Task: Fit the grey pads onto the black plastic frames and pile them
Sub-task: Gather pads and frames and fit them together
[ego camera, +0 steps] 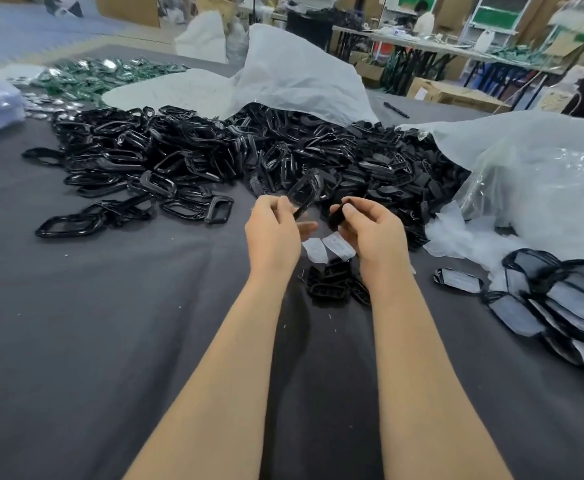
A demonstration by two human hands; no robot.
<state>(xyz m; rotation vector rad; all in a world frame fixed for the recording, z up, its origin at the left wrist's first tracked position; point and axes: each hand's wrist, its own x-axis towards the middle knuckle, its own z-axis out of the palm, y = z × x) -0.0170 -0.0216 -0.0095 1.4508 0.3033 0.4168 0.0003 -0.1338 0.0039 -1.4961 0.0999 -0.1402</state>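
Note:
My left hand point(274, 230) pinches the lower edge of a black plastic frame point(307, 192) that tilts up and away above the table. My right hand point(370, 230) grips a small dark pad point(338, 216) between thumb and fingers, a short gap to the right of the frame. Two pale backing papers point(328, 247) lie on the cloth just below my hands. Under them sits a small clump of black perforated pads point(335, 282). A big heap of loose black frames point(166, 157) spreads across the table behind. Finished frames with grey pads are piled point(567, 299) at the right.
Dark grey cloth point(93, 323) covers the table. White plastic bags point(301, 74) and a clear bag point(543, 174) lie behind and right of the heap. Green and silver parts point(93, 77) sit at the far left. A black pen point(396, 110) lies far back. A person works at distant tables.

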